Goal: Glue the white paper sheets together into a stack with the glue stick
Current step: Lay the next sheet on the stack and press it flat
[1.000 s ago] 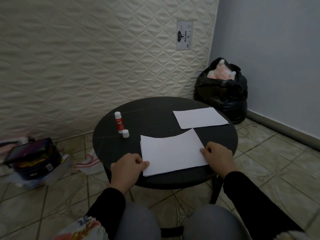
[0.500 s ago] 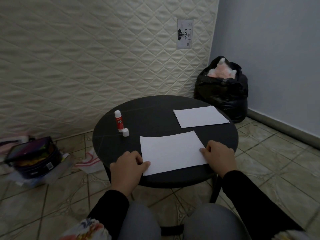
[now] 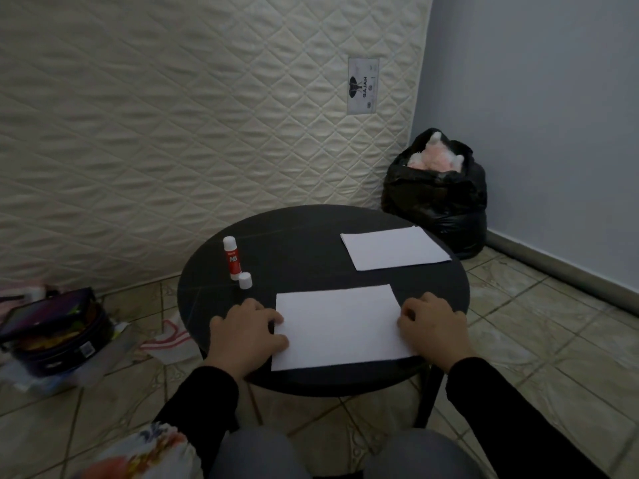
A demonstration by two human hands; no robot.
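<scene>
while your left hand (image 3: 247,335) and right hand (image 3: 432,328) curl loosely, their fingertips press the near paper sheet (image 3: 340,326) at its side edges; nothing is gripped. the glue stick (image 3: 231,258) stands well apart.

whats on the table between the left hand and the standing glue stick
Only the glue stick's white cap, lying loose on the round black table just in front of the glue stick. Between the cap and the left hand is bare tabletop, seen in the head view.

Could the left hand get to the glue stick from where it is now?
Probably yes. The left hand rests at the near paper's left edge, and the glue stick stands just beyond it on bare table; only its loose cap lies between.
</scene>
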